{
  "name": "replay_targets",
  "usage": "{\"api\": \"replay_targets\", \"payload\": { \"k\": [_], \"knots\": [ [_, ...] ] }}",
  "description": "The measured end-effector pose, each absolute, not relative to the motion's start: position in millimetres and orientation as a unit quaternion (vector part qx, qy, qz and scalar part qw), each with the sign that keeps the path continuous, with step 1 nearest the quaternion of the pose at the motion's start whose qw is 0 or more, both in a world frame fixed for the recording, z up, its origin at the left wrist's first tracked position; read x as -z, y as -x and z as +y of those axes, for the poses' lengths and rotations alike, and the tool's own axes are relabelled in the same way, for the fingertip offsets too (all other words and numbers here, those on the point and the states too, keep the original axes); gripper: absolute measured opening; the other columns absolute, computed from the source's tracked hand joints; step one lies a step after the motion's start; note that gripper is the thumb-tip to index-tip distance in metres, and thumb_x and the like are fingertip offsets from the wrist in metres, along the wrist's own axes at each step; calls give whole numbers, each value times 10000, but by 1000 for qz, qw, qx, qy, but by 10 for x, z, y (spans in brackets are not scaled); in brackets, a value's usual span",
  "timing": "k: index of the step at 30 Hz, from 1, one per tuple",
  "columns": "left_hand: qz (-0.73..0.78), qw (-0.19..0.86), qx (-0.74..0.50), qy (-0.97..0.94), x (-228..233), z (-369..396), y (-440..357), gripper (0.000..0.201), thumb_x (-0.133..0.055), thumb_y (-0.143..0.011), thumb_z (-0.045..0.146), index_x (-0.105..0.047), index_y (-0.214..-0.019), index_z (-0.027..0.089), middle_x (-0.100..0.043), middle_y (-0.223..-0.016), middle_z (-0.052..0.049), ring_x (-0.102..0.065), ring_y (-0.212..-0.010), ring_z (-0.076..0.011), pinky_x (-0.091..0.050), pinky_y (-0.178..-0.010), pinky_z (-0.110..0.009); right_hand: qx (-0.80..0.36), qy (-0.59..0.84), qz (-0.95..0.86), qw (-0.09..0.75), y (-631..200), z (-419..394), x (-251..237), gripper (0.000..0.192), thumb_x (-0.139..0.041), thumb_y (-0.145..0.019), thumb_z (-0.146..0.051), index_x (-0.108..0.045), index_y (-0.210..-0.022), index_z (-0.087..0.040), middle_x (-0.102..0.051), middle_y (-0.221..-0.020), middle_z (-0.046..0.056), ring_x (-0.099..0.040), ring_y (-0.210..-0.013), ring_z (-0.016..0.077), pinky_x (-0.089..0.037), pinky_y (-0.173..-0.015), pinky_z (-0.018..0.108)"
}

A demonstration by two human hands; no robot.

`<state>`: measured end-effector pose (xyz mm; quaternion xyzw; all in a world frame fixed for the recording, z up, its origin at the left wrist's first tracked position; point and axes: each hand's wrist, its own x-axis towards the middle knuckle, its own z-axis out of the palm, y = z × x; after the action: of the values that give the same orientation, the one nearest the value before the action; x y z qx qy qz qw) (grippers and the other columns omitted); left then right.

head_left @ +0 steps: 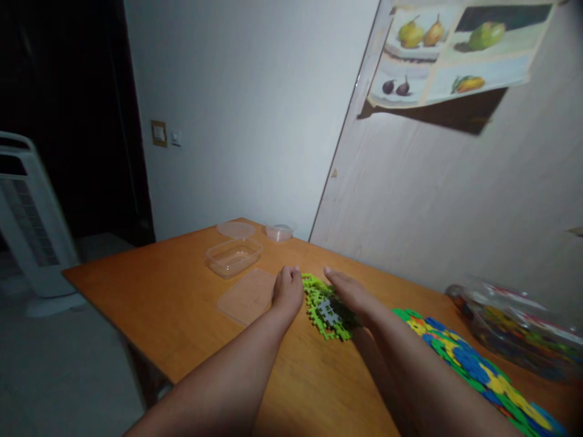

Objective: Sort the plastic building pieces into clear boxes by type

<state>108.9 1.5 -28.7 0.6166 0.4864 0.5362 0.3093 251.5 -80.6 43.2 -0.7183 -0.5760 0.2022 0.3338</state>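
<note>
Lime-green interlocking plastic pieces (314, 301) lie in a loose heap on the table, with a few grey pieces (328, 312) among them. My left hand (288, 291) is at the heap's left edge, its fingers curled; whatever may be inside them is hidden. On the other side, my right hand (350, 290) reaches over the heap with fingers stretched out and covers part of it. Whether its palm touches the pieces cannot be seen.
Left of the heap lies a clear flat lid (248, 297), with a clear rectangular container (233, 260) behind it. A round lid (235, 229) and round tub (279, 232) stand farther back. Multicoloured pieces (464, 358) and a filled plastic bag (523, 331) lie right, by the wall.
</note>
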Motion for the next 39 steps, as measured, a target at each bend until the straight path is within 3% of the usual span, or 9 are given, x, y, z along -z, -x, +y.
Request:
{"api": "replay_targets", "payload": {
  "k": [3,9,16,25,34,39],
  "knots": [
    [494,319,-540,-601,282,47,-1086,296,-371,-930,386,-473,-709,217,-573,-753,-27,-511,-723,-174,-337,-629,-272,-174,739,-522,390,-2609,-1042,-528,710,-359,-868,-680,-661,-1198,-128,-617,-1292,160,-550,-1210,279,-387,-1026,402],
    [487,316,-524,-623,245,10,-1081,274,-407,-920,370,-504,-723,207,-601,-771,-30,-540,-748,-168,-358,-647,-263,-129,719,-507,457,-2574,-1630,-496,481,-474,-851,-582,-703,-907,-162,-724,-865,92,-641,-908,254,-480,-744,317],
    [481,240,-467,-702,166,-152,-1028,165,-468,-882,305,-565,-800,200,-641,-875,-44,-561,-794,-163,-370,-670,-261,-2,713,-579,396,-2401,-1911,-107,426,-401,-922,-531,-499,-649,-218,-567,-590,5,-533,-589,167,-353,-552,259],
    [508,175,-366,-760,185,-199,-884,207,-445,-879,303,-617,-823,202,-672,-903,-66,-581,-797,-177,-380,-662,-271,70,715,-636,284,-2300,-1921,-23,428,-361,-942,-526,-467,-655,-227,-576,-598,3,-536,-564,162,-275,-538,265],
    [633,113,-272,-716,24,-188,-635,230,-479,-843,298,-672,-937,216,-673,-1054,-121,-595,-991,-268,-430,-790,-340,72,731,-622,271,-2367,-1905,-55,435,-349,-935,-529,-466,-638,-233,-579,-574,5,-541,-559,169,-266,-527,267],
    [627,27,-334,-704,-74,-114,-438,261,-479,-841,282,-632,-1047,235,-629,-1142,-117,-520,-1106,-290,-397,-891,-392,77,726,-626,272,-2365,-1905,-61,441,-349,-927,-547,-458,-637,-233,-574,-576,5,-540,-558,171,-259,-525,271]
  ]
}}
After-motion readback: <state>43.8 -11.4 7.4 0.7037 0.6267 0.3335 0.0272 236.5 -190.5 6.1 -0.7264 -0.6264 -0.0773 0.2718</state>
